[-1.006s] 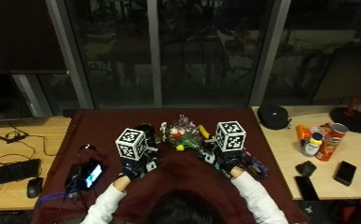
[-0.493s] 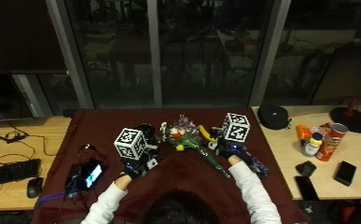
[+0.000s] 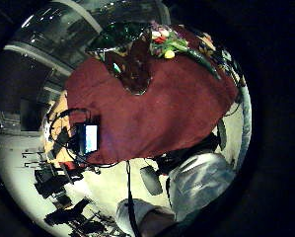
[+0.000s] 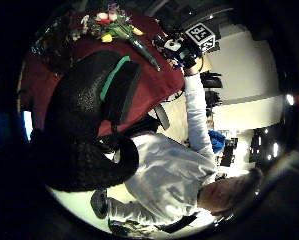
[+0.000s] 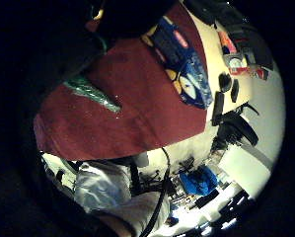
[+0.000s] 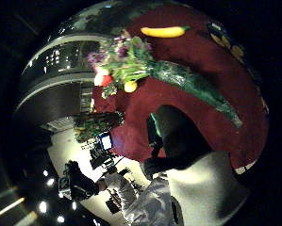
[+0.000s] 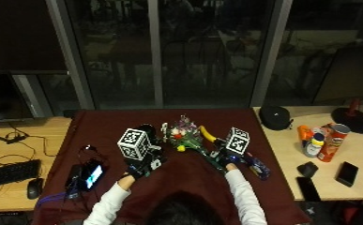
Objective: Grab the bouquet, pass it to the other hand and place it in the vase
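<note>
Bouquet (image 7: pixel 190 138) lies on the dark red tablecloth (image 7: pixel 181 178) near the table's middle, blooms toward the far edge, green-wrapped stem pointing at the right hand (image 7: pixel 226 158), which covers the stem's end; finger state cannot be told. Left hand (image 7: pixel 142 164) hovers beside the bouquet, its fingers likewise unclear.

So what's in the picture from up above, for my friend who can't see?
A person's black-gloved right hand reaches the green-wrapped stems of a colourful flower bouquet lying on a dark red tablecloth. Their left hand hovers near a dark vase; a yellow banana lies beside the bouquet.
</note>
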